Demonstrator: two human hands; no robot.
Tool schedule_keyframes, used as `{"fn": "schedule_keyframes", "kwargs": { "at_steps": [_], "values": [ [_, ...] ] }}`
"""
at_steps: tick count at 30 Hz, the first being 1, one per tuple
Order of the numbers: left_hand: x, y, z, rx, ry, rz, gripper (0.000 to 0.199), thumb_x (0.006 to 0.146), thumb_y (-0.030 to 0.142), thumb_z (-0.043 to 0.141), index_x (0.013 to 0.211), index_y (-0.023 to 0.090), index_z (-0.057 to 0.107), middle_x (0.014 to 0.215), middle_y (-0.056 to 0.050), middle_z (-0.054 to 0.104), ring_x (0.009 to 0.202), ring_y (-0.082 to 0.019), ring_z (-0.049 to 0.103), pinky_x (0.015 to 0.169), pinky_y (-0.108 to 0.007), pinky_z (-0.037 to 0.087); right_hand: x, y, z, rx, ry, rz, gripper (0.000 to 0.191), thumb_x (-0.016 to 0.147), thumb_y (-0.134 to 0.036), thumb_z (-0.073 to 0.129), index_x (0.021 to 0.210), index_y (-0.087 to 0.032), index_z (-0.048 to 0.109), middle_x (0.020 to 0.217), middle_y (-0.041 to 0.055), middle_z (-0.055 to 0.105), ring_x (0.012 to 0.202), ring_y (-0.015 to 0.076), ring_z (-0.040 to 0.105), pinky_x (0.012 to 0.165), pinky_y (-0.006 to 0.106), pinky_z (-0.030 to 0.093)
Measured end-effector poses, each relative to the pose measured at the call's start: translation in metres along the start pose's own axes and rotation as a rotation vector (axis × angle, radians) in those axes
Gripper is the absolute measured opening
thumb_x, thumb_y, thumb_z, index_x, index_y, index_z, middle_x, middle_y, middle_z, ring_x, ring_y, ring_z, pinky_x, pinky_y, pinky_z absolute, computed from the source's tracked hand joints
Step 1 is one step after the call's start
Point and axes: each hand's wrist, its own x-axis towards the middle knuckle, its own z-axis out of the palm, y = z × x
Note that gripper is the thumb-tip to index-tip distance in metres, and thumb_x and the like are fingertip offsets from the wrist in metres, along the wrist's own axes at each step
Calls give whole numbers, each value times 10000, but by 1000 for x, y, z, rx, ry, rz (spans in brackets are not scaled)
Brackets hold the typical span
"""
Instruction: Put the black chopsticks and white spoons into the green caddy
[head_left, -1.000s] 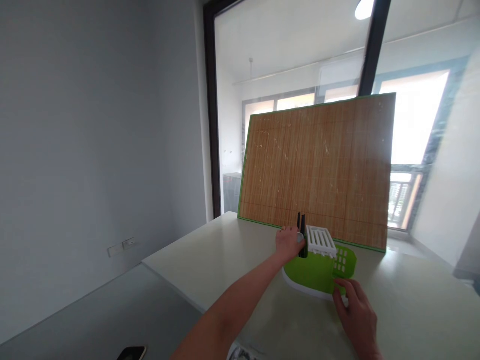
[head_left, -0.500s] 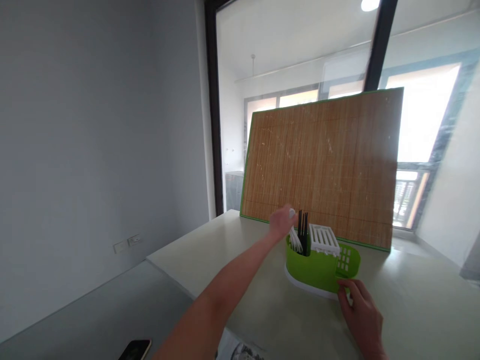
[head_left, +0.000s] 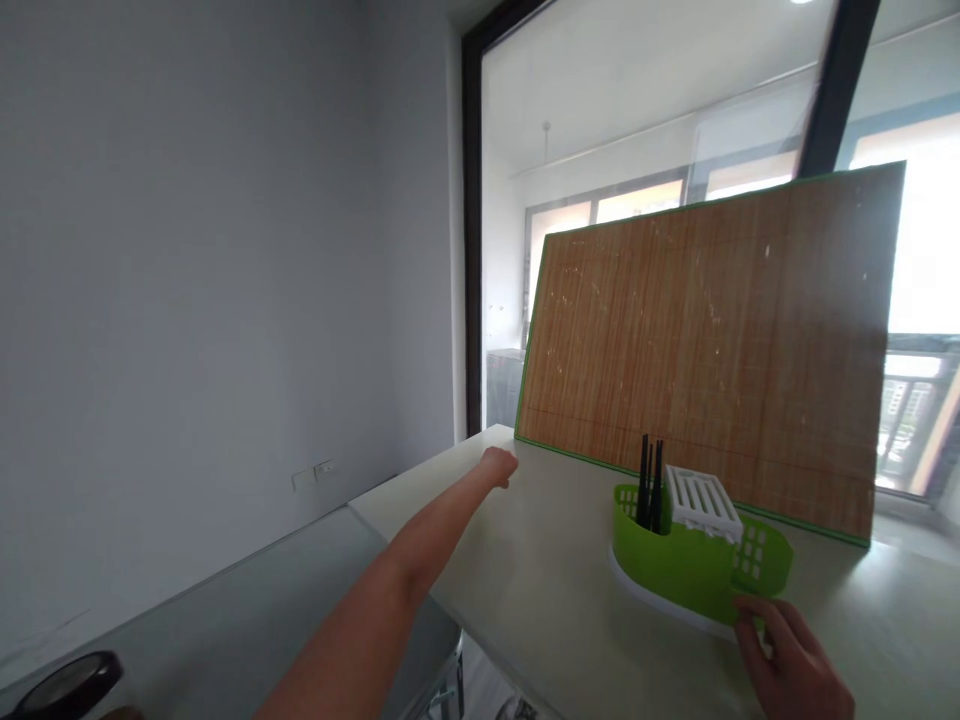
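A green utensil holder (head_left: pixel 675 572) with a white base stands on the pale table. Several black chopsticks (head_left: pixel 649 485) stand upright in its left compartment, and a white slatted rack (head_left: pixel 705 503) rests across its top. My right hand (head_left: pixel 791 655) pinches the holder's lower right edge with thumb and fingers. Well to the left of the holder, my left hand (head_left: pixel 500 467) hovers over the table with curled fingers; what it holds is hidden behind it.
A large bamboo board (head_left: pixel 705 350) with green edging leans on the window behind the holder. The white table (head_left: pixel 555 570) meets a lower grey surface (head_left: pixel 277 600) at the left. A dark round object (head_left: pixel 67 688) lies at the bottom left corner.
My left hand has moved left, away from the holder, and the white utensils it gripped are gone from the compartment. The camera view has turned left. My right hand remains at the holder's edge.
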Motion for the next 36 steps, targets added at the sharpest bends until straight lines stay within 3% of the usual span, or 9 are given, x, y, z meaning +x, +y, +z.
{"fn": "schedule_keyframes", "kwargs": {
  "at_steps": [4, 8, 16, 21, 26, 30, 33, 36],
  "values": [
    [2, -17, 39, 17, -85, -50, 273, 858, 334, 522, 1051, 145, 560, 1070, -73, 572, 943, -185, 559, 823, -400, 465, -2, 2, 3, -7, -22, 12, 306, 859, -462, 342, 926, -268, 568, 1054, 4, 584, 702, 148, 602, 425, 207, 414],
    [9, -26, 65, 34, -106, -86, 295, 860, 316, 521, 1103, 148, 530, 1107, -77, 546, 968, -195, 545, 832, -411, 463, -4, 3, 6, -8, -32, 16, 311, 857, -473, 338, 920, -271, 565, 1052, -5, 582, 729, 154, 606, 437, 211, 427],
    [-2, -33, 98, -24, 3, -159, 324, 872, 343, 495, 1130, 147, 510, 1106, -80, 542, 957, -195, 546, 823, -411, 463, -6, 5, 9, -18, -53, 35, 303, 868, -466, 334, 948, -282, 561, 1092, -24, 560, 735, 137, 601, 419, 193, 420],
    [-8, -37, 107, -66, 59, -204, 378, 855, 417, 477, 1139, 169, 503, 1077, -94, 574, 958, -228, 559, 821, -406, 435, -4, 2, 6, -18, -37, 29, 299, 874, -459, 332, 926, -275, 562, 1072, -26, 569, 737, 136, 598, 431, 195, 417],
    [-13, -38, 98, -144, 121, -270, 470, 796, 518, 471, 1143, 202, 502, 1095, -136, 569, 988, -293, 553, 808, -402, 416, -2, 1, 4, -6, -29, 23, 287, 878, -439, 343, 925, -264, 566, 1066, -18, 576, 731, 129, 593, 439, 186, 412],
    [-4, -23, 72, -290, 230, -288, 554, 822, 561, 383, 1208, 168, 444, 1212, -182, 490, 1092, -325, 475, 842, -426, 388, -2, 0, 4, -5, -29, 23, 278, 881, -413, 353, 922, -250, 575, 1057, -2, 582, 732, 131, 591, 437, 180, 403],
    [16, 12, 45, -478, 295, -229, 539, 851, 550, 329, 1230, 179, 424, 1201, -139, 522, 1133, -288, 450, 873, -384, 378, -2, -1, 3, -3, -37, 13, 267, 880, -403, 366, 927, -244, 575, 1055, 7, 580, 751, 139, 593, 441, 181, 403],
    [40, 68, 17, -701, 323, -132, 570, 838, 561, 358, 1276, 197, 375, 1122, -79, 589, 1071, -228, 512, 851, -318, 403, -2, -1, 2, 2, -44, 12, 266, 881, -402, 367, 926, -242, 575, 1062, 7, 575, 745, 138, 592, 443, 182, 406]
  ]
}}
